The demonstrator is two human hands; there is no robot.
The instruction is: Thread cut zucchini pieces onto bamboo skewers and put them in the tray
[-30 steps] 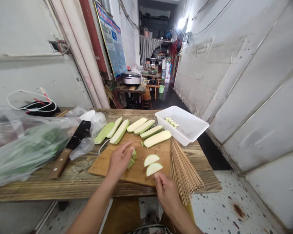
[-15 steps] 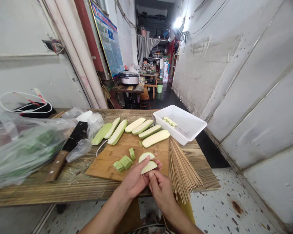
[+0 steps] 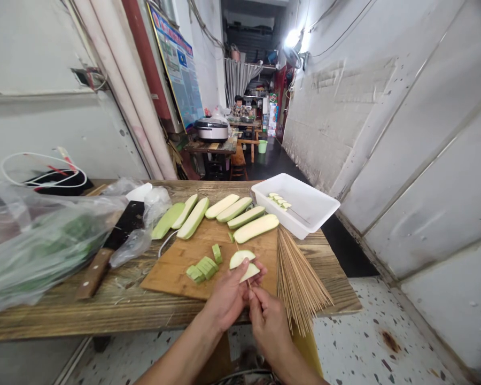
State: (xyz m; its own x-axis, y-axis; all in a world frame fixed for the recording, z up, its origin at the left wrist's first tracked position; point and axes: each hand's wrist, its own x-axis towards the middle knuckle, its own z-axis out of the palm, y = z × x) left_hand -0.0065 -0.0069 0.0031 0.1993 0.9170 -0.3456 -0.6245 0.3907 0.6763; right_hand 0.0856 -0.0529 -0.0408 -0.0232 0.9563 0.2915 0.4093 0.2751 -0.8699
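Note:
My left hand [image 3: 226, 297] is shut around two pale green squash slices [image 3: 241, 262], held up above the near edge of the wooden cutting board [image 3: 172, 272]. My right hand [image 3: 268, 323] pinches a thin bamboo skewer [image 3: 248, 283] just below them. The skewer seems to pass through the slices, and its tip shows above them. Small squash pieces [image 3: 202, 267] lie in a row on the board, left of my hands. Long squash strips [image 3: 224, 208] lie side by side along the board's far side.
A cleaver [image 3: 120, 240] and a plastic bag of greens [image 3: 44, 240] lie on the wooden table [image 3: 104, 315] to the left. To the right are a fan of bamboo skewers [image 3: 300, 280] and a white tub [image 3: 294, 206] holding skewered squash. A person [image 3: 238, 106] sits far down the corridor.
Both slices have left the board and are up in my left hand. The small pieces now lie gathered in a row. A skewer now shows through the slices, pinched by my right hand.

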